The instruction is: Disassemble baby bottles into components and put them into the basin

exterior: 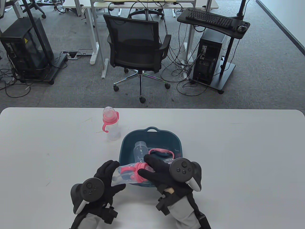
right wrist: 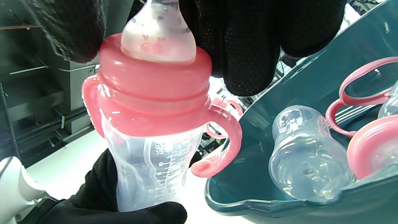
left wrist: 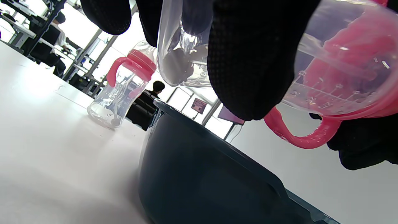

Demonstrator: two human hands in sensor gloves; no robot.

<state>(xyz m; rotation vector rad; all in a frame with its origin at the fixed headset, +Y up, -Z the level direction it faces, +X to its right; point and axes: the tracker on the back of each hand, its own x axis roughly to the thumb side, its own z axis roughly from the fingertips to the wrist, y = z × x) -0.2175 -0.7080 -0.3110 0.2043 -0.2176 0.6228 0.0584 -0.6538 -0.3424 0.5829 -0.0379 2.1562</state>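
The black-gloved left hand [exterior: 104, 177] grips the base of the clear plastic baby bottle with pink handled collar [exterior: 129, 173], held sideways over the dark teal basin [exterior: 152, 133] rim at 6 o'clock; at the bottle's 3 o'clock, the black-gloved right hand [exterior: 158, 173] grasps its collar.

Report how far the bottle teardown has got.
Done: a bare bottle body and pink handle ring lie in the basin. In hand: left hand grips a second bottle, right hand grips its pink collar. Left: the third bottle, standing assembled.
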